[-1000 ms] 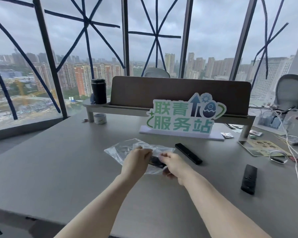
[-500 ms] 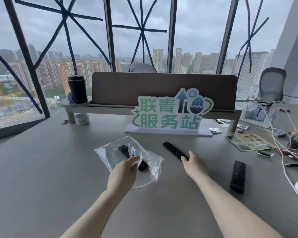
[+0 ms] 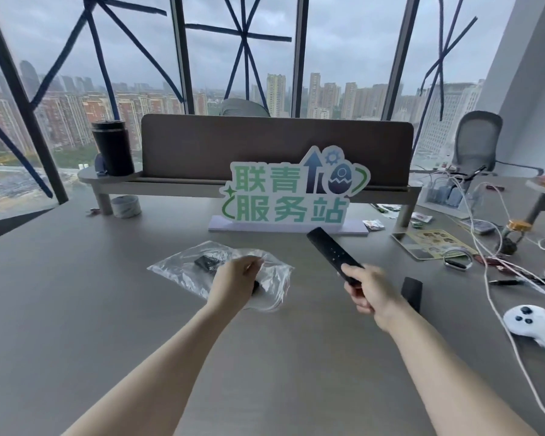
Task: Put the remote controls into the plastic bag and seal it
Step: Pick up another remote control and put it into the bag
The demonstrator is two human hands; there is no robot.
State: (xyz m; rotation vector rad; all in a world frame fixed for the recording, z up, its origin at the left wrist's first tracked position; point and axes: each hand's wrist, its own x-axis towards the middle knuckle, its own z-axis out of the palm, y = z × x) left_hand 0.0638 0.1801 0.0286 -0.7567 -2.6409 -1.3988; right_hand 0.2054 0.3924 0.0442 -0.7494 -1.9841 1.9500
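A clear plastic bag (image 3: 183, 272) lies on the grey desk with one black remote (image 3: 206, 262) inside it. My left hand (image 3: 236, 283) rests on the bag's right side, pinching its edge. A long slim black remote (image 3: 329, 251) is lifted off the desk, its far end pointing up and away, with my right hand (image 3: 370, 287) gripping its near end. Another black remote (image 3: 412, 292) lies flat on the desk just right of my right hand, partly hidden by it.
A green and white sign (image 3: 293, 196) stands behind the bag. A raised shelf (image 3: 114, 180) carries a black tumbler (image 3: 112, 147). To the right lie white cables (image 3: 485, 240), a printed card (image 3: 434, 243), a wristband (image 3: 456, 261) and a white game controller (image 3: 532, 322).
My right hand left the bag, reached right, closed on the slim remote and lifted it. My left hand stayed on the bag. The camera view shifted right.
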